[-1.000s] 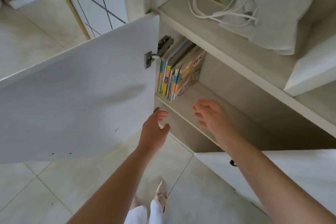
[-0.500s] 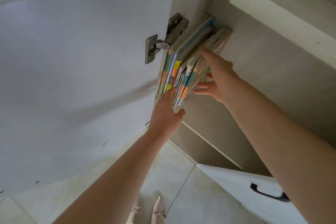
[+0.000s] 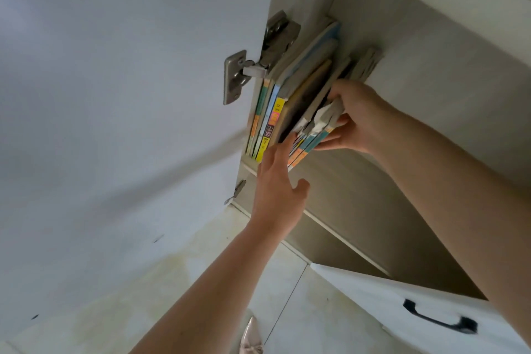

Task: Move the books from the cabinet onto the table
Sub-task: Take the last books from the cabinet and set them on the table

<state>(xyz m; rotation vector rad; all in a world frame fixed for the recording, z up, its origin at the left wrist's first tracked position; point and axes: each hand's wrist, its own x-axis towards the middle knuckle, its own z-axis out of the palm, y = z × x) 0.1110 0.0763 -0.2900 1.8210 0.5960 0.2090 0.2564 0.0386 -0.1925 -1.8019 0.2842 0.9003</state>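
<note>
Head view. Row of thin, colourful-spined paperback books [image 3: 290, 100]: upright on the pale wooden cabinet shelf [image 3: 353, 181], packed against its left wall beside the open white cabinet door [image 3: 115, 95].

Right hand [image 3: 355, 118]: fingers clamped around the right-hand bundle of the row, tipping it outward.

Left hand [image 3: 277, 184]: fingers spread apart, tips at the gap between spines, gripping nothing.

Handling advice: left hand should steady the remaining spines or support the bundle's lower edge; draw straight out, clear of the metal hinge [image 3: 258, 60].
</note>
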